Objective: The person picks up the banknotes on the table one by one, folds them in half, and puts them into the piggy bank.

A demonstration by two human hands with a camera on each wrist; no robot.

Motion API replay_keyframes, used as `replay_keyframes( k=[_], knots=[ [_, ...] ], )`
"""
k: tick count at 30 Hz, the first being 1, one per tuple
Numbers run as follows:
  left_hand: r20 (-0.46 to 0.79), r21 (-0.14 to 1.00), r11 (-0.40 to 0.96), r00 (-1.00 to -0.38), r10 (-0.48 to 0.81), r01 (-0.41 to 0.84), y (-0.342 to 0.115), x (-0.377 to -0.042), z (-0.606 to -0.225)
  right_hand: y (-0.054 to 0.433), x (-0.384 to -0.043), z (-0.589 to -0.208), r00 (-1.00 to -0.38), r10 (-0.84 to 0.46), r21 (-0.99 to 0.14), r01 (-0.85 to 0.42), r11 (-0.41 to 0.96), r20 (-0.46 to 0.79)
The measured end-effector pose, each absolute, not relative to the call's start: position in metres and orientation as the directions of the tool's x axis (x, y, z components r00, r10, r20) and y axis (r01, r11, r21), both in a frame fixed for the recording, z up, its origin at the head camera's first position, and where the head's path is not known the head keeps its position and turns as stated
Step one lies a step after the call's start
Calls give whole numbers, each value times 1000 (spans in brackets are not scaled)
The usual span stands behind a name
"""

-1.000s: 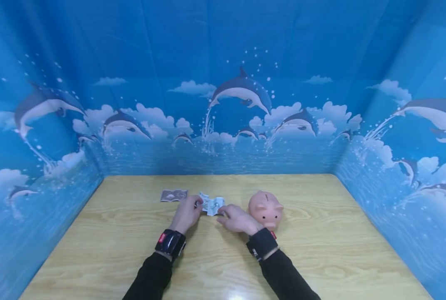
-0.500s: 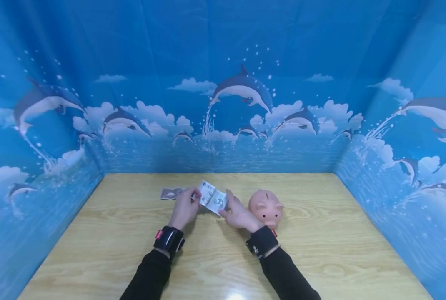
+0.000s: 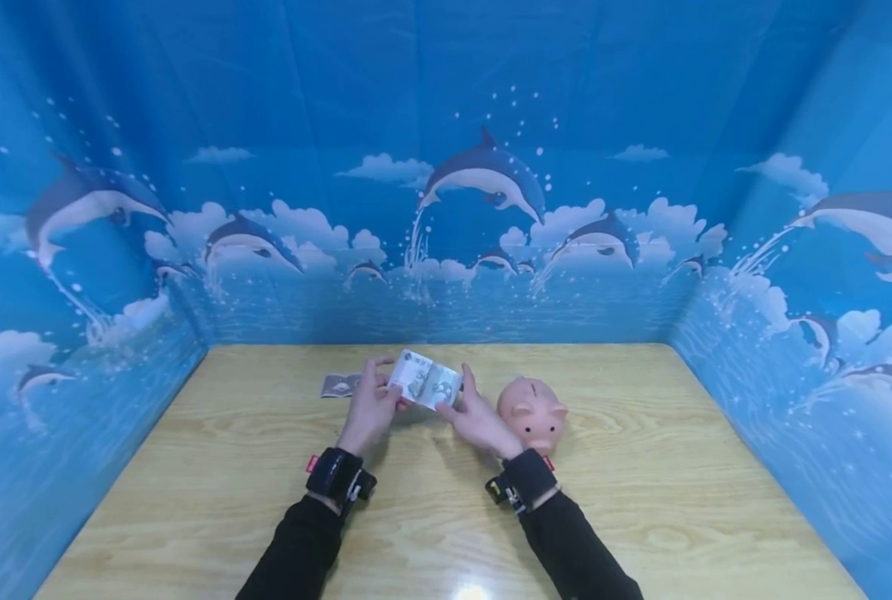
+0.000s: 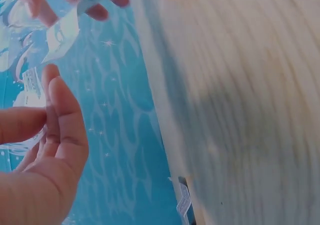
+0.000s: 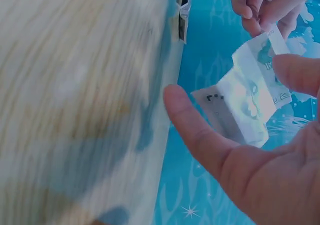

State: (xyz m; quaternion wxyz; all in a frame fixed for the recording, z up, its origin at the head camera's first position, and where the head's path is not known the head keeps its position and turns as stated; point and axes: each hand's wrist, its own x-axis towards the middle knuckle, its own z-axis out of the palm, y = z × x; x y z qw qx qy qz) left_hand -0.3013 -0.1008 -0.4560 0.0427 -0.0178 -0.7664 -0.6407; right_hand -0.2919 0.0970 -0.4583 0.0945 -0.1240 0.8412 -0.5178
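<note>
In the head view, a creased pale blue-white banknote (image 3: 425,381) is raised over the table between both hands. My left hand (image 3: 371,412) pinches its left edge between thumb and fingers, as the left wrist view also shows. At the opposite end is my right hand (image 3: 482,421), its thumb near the note's lower right corner and its index finger straight. The right wrist view has that thumb (image 5: 297,75) overlapping the note, spread wide from the index finger. A pink piggy bank (image 3: 532,412), slot on top, stands just beside the right hand.
A brownish banknote (image 3: 337,385) lies creased on the wooden table (image 3: 679,492), left of the left hand and partly hidden by it. Blue curtain (image 3: 326,317) printed with dolphins encloses the table's back and both sides.
The pale banknote has been lifted off the table, flattened out and tilted up towards the camera. Both hands have risen slightly with it. The piggy bank and brown note have stayed put.
</note>
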Motion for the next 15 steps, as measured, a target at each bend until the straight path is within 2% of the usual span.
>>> replay_keyframes(
  k=[6,15],
  knots=[
    [62,986,155,-998,-29,57,-100,-301,-453,95,-298,-461,-960,-281,-964,-74,255,-1],
    [93,987,140,-993,-76,82,-97,-301,-455,91,-296,-454,-990,-136,-987,-54,148,34]
  ],
)
